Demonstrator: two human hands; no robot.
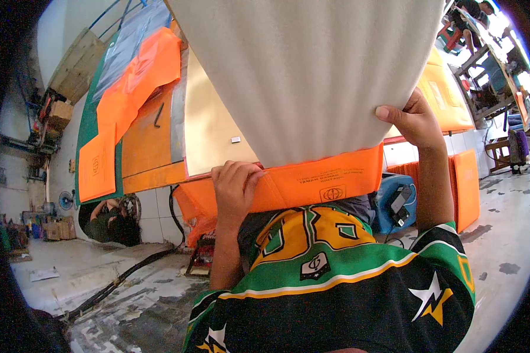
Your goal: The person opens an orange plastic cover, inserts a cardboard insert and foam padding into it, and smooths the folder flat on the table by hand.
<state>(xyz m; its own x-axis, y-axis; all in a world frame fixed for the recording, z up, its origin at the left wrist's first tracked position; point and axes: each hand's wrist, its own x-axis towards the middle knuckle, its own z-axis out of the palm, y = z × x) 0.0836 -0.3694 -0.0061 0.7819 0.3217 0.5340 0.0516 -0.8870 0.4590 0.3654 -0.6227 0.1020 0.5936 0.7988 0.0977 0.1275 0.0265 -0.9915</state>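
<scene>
A large whitish-grey sheet (pixel 312 70) with soft ripples stands up over the work table. My right hand (pixel 415 120) grips its lower right edge, thumb on the near face. Below the sheet, an orange printed piece (pixel 300 185) hangs over the table's front edge above my lap. My left hand (pixel 235 182) is closed on the orange piece's upper edge, near the sheet's lower left corner. A cream board (pixel 209 129) lies flat behind my left hand, with a small white block (pixel 235 140) on it.
Orange pieces (pixel 138 79) and a black hex key (pixel 158 115) lie on the table's left. A blue case (pixel 394 200) and orange folders (pixel 466 191) stand low at right. One person (pixel 115 223) is at lower left, another (pixel 474 17) at upper right.
</scene>
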